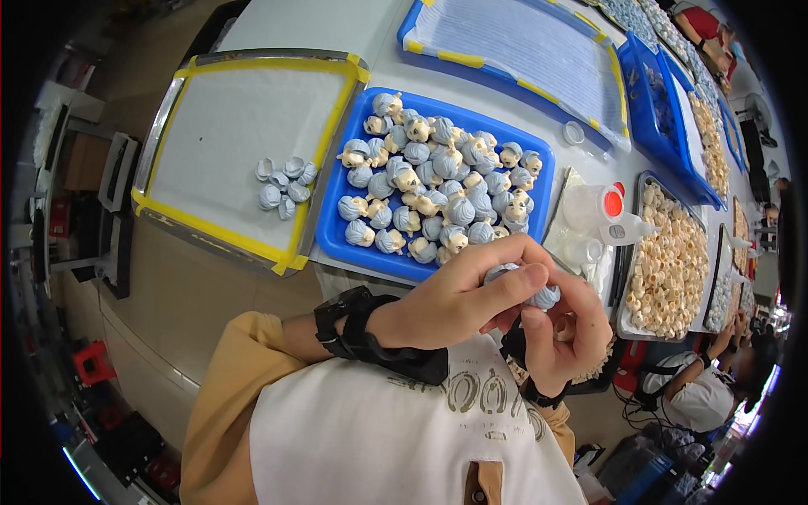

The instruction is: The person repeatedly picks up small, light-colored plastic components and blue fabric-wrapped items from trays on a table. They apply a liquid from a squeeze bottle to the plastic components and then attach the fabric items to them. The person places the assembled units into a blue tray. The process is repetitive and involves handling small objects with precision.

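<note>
Close in front of my apron, both hands meet around a small doll head with pale blue moulded hair (545, 297). My left hand (461, 296) is closed on it from the left, thumb laid across the top. From the right, my right hand (574, 332) grips it between thumb and curled fingers, which hide much of the piece. Just beyond my hands is a blue tray (332, 225) heaped with many cream doll heads (406, 220) wearing blue hair. Several loose blue hair shells (286, 185) lie on the white, yellow-taped tray (223, 126) to the left.
Clear plastic bottles (589, 206), one with a red part, stand right of the blue tray. Farther right is a metal tray of cream pieces (669, 261). A lined blue tray (513, 50) and a blue basket (661, 101) lie beyond. Co-workers (699, 391) sit at the right.
</note>
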The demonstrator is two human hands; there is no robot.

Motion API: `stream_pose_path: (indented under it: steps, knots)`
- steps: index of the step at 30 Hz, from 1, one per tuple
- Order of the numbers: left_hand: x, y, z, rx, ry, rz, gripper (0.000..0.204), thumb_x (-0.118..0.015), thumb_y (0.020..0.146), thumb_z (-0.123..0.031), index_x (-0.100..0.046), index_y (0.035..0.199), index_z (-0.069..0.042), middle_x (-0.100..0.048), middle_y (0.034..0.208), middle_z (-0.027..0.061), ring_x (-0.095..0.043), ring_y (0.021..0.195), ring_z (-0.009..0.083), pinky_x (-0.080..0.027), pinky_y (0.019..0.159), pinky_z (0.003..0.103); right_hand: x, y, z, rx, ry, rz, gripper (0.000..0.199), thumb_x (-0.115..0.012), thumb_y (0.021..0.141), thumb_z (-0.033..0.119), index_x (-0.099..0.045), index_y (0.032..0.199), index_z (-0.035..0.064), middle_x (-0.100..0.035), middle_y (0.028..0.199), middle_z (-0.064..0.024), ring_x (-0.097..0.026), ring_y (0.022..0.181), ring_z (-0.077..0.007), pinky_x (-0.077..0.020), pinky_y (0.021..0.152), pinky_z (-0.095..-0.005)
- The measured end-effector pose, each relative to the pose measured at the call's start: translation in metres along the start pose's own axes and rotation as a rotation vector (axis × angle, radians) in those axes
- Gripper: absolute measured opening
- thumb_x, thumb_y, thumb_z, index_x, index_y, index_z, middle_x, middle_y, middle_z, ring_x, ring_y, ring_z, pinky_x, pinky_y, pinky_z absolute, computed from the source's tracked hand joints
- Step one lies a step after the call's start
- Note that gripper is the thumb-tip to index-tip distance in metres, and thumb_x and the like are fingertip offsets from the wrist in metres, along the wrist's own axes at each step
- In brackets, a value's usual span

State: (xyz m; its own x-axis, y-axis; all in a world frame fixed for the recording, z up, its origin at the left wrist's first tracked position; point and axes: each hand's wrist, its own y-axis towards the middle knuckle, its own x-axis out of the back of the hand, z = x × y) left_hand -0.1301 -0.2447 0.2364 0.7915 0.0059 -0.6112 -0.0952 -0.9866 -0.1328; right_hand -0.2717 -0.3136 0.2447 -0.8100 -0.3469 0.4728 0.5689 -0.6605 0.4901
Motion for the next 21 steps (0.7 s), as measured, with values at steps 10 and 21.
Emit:
stream_pose_path:
  steps: [10,21]
  knots:
    - [0.001,0.0,-0.003,0.022,0.032,-0.06,0.033,-0.049,0.091,-0.029,-0.049,0.11,-0.003,-0.05,0.075,-0.0012,-0.043,0.061,0.0036,-0.036,0.052,0.019,-0.003,0.0,0.001,-0.101,0.029,-0.039,0.041,-0.077,0.064,0.004,-0.06,0.101,0.0,-0.051,0.061,-0.0006,-0.04,0.045,-0.0061,-0.0286,0.04,-0.0202]
    - [0.008,-0.003,-0.007,0.133,0.063,0.012,0.038,-0.047,0.091,-0.032,-0.048,0.114,-0.001,-0.052,0.078,0.0007,-0.045,0.061,0.0047,-0.036,0.054,0.018,0.005,0.002,-0.006,-0.009,0.091,0.093,0.038,-0.077,0.062,0.002,-0.06,0.096,0.0018,-0.047,0.057,-0.0004,-0.039,0.043,-0.0079,-0.0275,0.038,-0.0222]
